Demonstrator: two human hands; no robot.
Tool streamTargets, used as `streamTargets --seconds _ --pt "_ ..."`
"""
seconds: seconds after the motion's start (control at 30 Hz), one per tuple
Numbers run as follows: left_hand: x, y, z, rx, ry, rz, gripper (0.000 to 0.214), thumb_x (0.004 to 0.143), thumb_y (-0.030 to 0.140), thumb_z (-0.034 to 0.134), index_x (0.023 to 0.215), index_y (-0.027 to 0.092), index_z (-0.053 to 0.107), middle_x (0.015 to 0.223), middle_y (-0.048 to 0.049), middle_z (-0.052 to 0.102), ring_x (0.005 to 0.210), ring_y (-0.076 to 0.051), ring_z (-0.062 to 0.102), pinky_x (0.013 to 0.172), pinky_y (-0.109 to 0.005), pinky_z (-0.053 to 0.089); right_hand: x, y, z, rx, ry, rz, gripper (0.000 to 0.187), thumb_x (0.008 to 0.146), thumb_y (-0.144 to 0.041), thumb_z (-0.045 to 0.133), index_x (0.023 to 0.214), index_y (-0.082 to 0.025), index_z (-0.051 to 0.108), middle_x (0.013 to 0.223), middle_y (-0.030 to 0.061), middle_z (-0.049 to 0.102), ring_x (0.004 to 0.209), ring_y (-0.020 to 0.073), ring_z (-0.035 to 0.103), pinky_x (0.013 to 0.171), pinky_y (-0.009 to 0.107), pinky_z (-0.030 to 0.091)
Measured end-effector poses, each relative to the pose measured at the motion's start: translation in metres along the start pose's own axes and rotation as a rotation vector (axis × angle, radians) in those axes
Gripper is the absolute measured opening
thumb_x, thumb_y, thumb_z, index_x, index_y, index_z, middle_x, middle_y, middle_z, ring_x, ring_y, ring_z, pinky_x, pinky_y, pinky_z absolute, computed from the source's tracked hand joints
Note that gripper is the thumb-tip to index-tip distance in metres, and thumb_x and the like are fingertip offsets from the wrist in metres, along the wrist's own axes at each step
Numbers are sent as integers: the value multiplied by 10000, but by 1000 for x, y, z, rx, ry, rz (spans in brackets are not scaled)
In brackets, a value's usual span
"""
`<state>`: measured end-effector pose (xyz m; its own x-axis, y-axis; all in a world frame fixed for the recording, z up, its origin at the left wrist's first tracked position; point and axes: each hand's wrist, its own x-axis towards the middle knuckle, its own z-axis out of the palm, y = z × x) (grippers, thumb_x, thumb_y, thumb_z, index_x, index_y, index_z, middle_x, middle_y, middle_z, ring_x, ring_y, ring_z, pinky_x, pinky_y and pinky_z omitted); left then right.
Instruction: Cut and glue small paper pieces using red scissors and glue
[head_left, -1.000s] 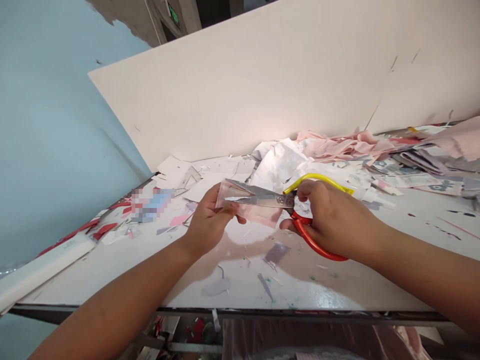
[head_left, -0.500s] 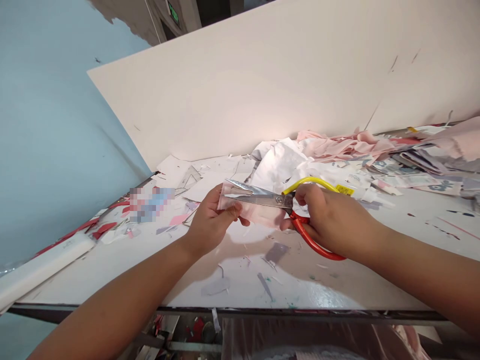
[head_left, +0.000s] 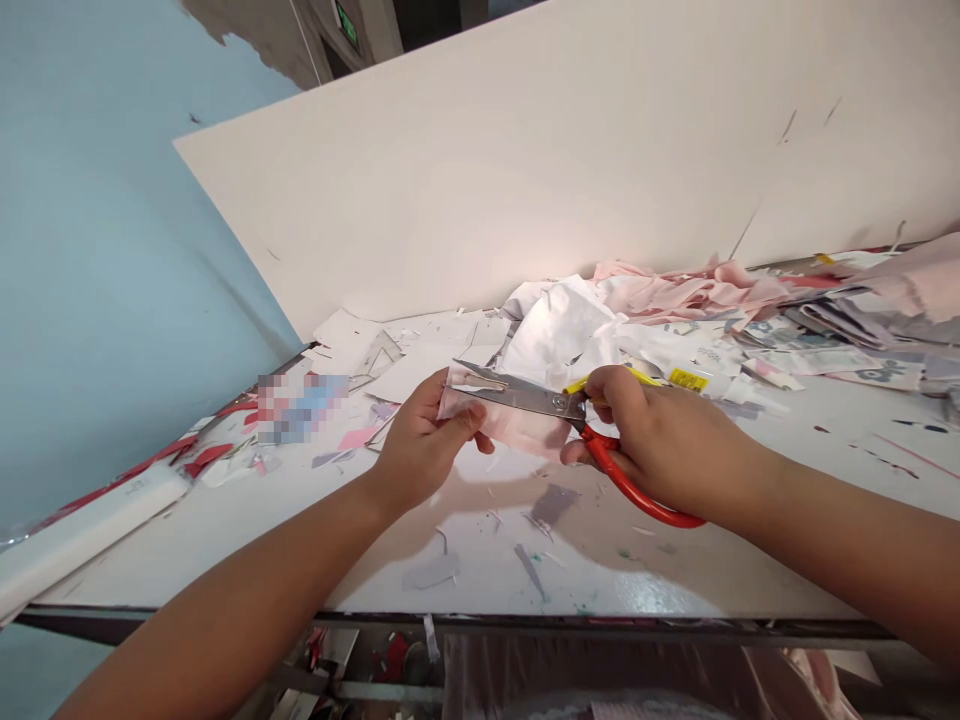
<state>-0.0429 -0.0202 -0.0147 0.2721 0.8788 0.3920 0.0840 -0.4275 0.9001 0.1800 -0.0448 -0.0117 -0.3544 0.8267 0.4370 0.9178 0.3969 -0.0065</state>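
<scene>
My left hand (head_left: 424,440) pinches the left end of a small pale pink piece of fabric (head_left: 517,425), thumb on the near face. In my right hand (head_left: 652,420) is a pair of scissors (head_left: 525,397), one handle red and the other yellow. Their blades point left and lie across the fabric's upper part, slightly apart, with the tips close to my left fingers. The right fingertips are near the fabric's right end; whether they touch it I cannot tell.
Fabric scraps (head_left: 690,290) in pink, white and grey pile up along the upright white board (head_left: 525,150). Paper sheets and a clear set square (head_left: 379,355) lie behind my left hand. Small offcuts (head_left: 531,572) litter the white table (head_left: 645,590) near its front edge. A white roll (head_left: 90,530) rests at left.
The scissors' handles have rotated a little in my right hand, with the yellow one now mostly behind the fingers. My left hand and the fabric have barely moved.
</scene>
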Motion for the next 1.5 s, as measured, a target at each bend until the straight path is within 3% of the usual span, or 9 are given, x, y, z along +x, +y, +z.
streamTargets --seconds 0.23,0.63,1.1,1.5 --pt "1 -1 1 -39 -22 21 171 755 332 581 869 208 552 699 12 582 561 -104 547 544 -268 497 -3 2 -3 157 1 -47 480 711 -519 525 994 -146 417 794 116 622 580 234 589 461 304 419" --pt "0 -1 1 -16 -12 34 126 768 302 573 854 213 553 673 32 552 528 -87 549 536 -251 497 -3 1 -6 108 -56 -32 639 626 -630 550 1007 -140 398 804 123 607 580 246 586 462 313 419" --pt "-3 -2 0 -43 -83 127 127 784 286 556 878 205 528 692 24 554 549 -98 562 535 -268 507 -1 0 2 -45 93 -157 377 806 -522 392 802 -154 475 607 108 611 499 263 577 410 282 282" --pt "-5 1 1 25 -50 50 109 799 295 541 847 201 520 680 51 547 523 -68 574 550 -220 491 1 4 4 -111 -10 -91 346 819 -509 355 802 -178 454 533 99 583 431 252 524 396 262 163"
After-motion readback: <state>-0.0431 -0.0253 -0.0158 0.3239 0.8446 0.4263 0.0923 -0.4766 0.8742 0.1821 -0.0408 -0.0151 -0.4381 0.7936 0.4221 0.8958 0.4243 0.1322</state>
